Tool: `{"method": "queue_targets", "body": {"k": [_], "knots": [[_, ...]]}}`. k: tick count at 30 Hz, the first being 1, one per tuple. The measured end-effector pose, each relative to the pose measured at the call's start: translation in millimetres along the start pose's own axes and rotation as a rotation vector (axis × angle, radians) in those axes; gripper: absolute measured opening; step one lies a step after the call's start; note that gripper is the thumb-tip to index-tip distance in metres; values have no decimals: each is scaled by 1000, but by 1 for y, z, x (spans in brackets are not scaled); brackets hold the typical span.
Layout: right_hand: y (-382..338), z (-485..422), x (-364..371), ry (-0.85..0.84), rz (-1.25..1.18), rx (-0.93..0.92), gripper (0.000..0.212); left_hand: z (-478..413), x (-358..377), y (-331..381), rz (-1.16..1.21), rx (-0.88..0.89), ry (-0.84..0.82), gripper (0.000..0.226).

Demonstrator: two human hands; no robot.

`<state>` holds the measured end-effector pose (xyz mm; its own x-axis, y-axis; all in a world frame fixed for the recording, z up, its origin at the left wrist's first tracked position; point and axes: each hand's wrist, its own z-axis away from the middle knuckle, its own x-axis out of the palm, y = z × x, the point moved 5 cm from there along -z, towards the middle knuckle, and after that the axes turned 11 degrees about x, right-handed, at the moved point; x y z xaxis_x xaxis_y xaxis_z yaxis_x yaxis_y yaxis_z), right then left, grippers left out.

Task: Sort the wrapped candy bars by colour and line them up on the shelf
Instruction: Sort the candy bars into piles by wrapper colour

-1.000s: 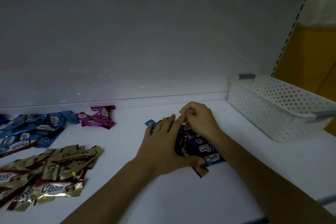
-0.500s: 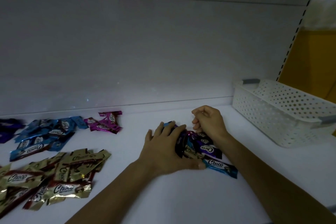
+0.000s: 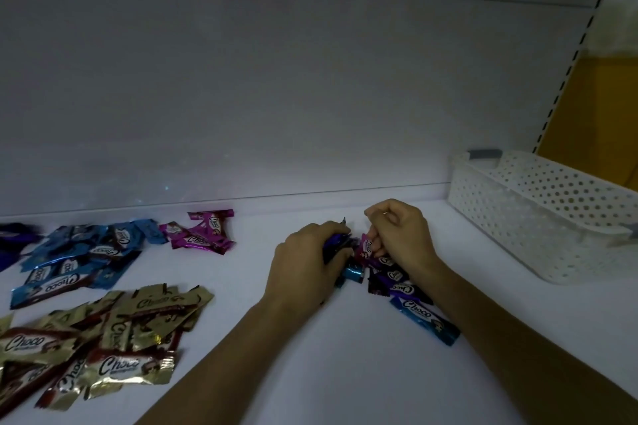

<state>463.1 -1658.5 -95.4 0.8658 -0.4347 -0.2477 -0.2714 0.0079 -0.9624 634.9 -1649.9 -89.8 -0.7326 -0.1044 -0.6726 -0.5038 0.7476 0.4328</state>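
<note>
On the white shelf (image 3: 345, 376) both hands work over a small mixed heap of candy bars (image 3: 397, 283) right of centre. The left hand (image 3: 303, 262) is curled down over dark purple bars (image 3: 336, 240), gripping them against the shelf. The right hand (image 3: 402, 235), just beside it, pinches a magenta bar (image 3: 365, 248) between thumb and bent fingers. A single blue bar (image 3: 426, 319) lies at the near edge of the heap, by the right forearm.

To the left, well apart from the hands, lie loose groups by colour (heaps, not rows): gold bars (image 3: 103, 331) nearest, blue bars (image 3: 76, 252) behind them, magenta bars (image 3: 203, 235) further right near the back wall, and dark purple ones (image 3: 13, 235) at the far left edge. A white perforated basket (image 3: 538, 217) stands at the far right.
</note>
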Motion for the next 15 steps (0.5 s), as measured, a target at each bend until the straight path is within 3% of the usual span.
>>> {"method": "queue_targets", "body": {"k": [7,15], "knots": [[1,-4,1,3,50,-36,13,-2,-9,-27,635,-284,238,8],[5,-8,-2,-46,32,82,13,-1,-10,-36,919,-431,306,10]]}}
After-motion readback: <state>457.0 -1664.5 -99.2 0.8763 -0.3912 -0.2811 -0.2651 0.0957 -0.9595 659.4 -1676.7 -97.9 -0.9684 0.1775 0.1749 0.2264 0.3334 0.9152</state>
